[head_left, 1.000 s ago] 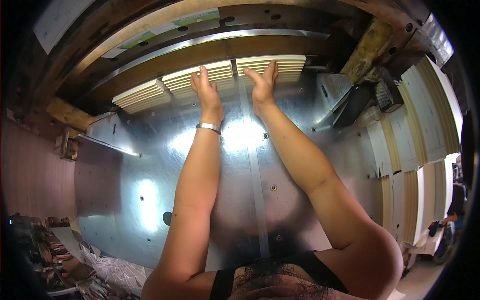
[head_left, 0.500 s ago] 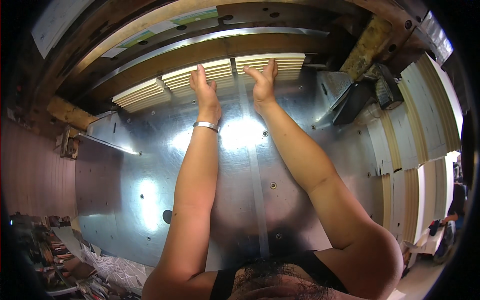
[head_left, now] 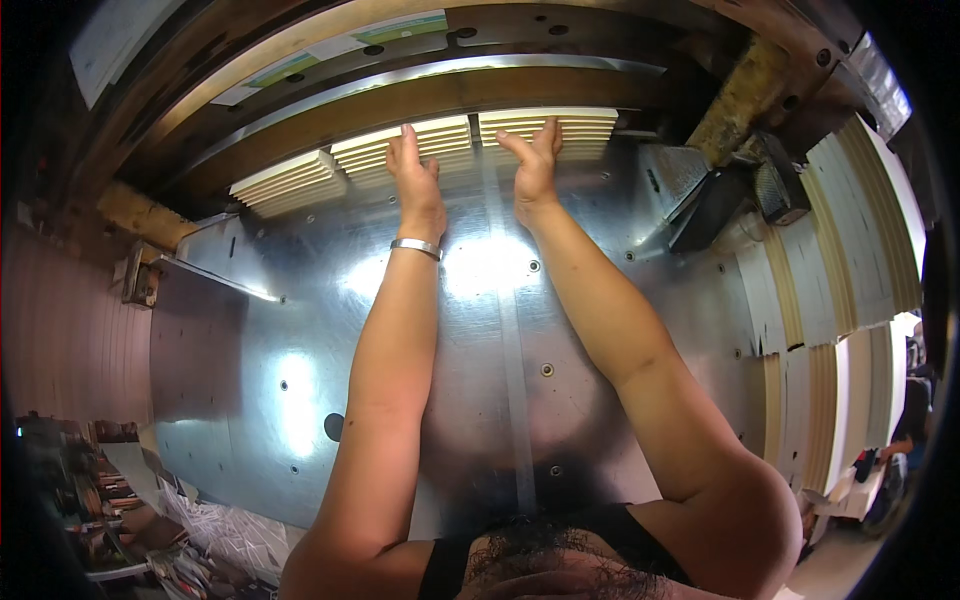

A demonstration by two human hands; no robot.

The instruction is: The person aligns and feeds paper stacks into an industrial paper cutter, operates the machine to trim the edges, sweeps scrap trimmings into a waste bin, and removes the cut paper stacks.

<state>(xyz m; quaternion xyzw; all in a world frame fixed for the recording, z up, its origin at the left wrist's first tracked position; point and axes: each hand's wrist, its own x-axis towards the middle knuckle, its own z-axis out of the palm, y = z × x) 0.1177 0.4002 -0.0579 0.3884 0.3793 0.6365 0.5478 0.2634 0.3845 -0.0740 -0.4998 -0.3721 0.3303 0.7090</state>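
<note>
Three stacks of cream-coloured paper or board stand in a row against the dark bar at the far side of a shiny metal table [head_left: 470, 350]. My left hand [head_left: 415, 185] rests with outstretched fingers against the near face of the middle stack [head_left: 450, 135]. With thumb and fingers spread, my right hand [head_left: 536, 170] touches the near face of the right stack [head_left: 595, 125]. Neither hand grips anything. The left stack [head_left: 285, 182] sits beyond my left hand, untouched. A narrow gap separates the middle and right stacks. A metal bracelet [head_left: 416, 247] circles my left wrist.
A heavy dark bar [head_left: 300, 138] spans the table behind the stacks. Metal side guides [head_left: 220, 275] flank the table. A black block [head_left: 778, 195] stands at the right, beside tall piles of cream and white paper [head_left: 850, 220]. Paper scraps [head_left: 230, 535] lie lower left. Another person's arm shows far right.
The view has shifted slightly, moving the scene a little to the right. Both hands stay against the same stacks, their pose nearly unchanged.
</note>
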